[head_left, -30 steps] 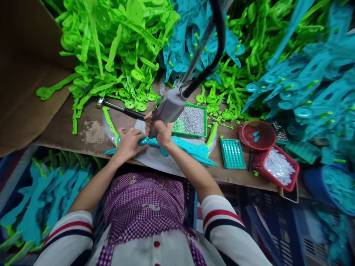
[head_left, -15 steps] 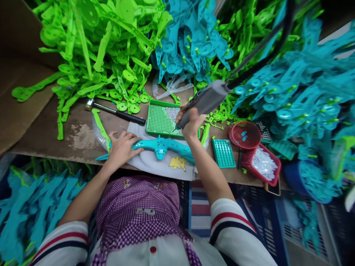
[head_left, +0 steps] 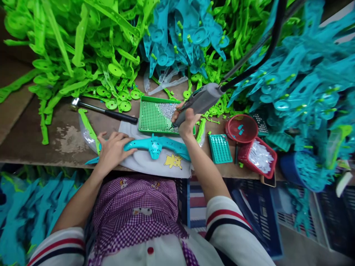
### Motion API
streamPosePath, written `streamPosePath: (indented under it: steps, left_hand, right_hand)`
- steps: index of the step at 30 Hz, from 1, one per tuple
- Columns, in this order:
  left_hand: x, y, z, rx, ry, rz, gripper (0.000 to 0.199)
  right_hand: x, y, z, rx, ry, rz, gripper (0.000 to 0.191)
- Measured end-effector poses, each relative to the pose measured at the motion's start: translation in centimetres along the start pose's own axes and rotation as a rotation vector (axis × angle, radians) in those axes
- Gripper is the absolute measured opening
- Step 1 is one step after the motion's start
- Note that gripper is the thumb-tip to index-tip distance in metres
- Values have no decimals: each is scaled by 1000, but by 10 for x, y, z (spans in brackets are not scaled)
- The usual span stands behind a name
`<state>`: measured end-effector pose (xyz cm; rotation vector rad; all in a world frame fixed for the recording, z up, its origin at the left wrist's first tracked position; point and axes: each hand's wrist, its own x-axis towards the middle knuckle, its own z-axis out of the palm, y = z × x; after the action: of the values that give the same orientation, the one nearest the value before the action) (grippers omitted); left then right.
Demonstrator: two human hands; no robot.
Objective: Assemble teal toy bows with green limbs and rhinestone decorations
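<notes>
A curved blue plastic piece (head_left: 155, 147) lies across a grey cloth (head_left: 144, 165) with a yellow cartoon figure. My left hand (head_left: 113, 149) rests over its left part, thumb and fingers round it. In my right hand (head_left: 185, 122) is a grey power screwdriver (head_left: 201, 101), tilted, with a cable at its upper end. Its tip is over the green perforated tray (head_left: 152, 114), which holds small silvery screws. The right forearm covers the right end of the blue piece.
A hammer (head_left: 105, 111) lies left of the tray. Right of the cloth are a teal tray (head_left: 220, 148), a red bowl (head_left: 241, 128) and a red basket (head_left: 273, 157) of white pieces. Piled green parts (head_left: 111, 44) and blue parts (head_left: 302, 77) stand behind.
The camera view has shifted, moving the bench contents slightly left in the picture. My left hand stays on the blue piece, and the screwdriver stays in my right hand over the tray.
</notes>
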<state>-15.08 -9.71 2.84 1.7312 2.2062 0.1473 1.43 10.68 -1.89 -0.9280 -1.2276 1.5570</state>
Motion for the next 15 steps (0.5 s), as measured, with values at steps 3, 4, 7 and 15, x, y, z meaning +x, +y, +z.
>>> streamPosePath:
  steps: [3,4,7,15]
  left_hand:
    - [1,1,-1,1,-2,-10,32]
    - [1,2,-2,0,-6,-14,32]
    - [2,3,-3,-2,-18,-21,32]
    - [1,2,0,-32,-8,-24,28]
  right_hand:
    - [-1,1,2,17,-27,-27,61]
    - [-2,2,3,25,-27,-39,60]
    - [-2,0,3,41,0,-49,61]
    - [-10,-45,6,27,9,-74,77]
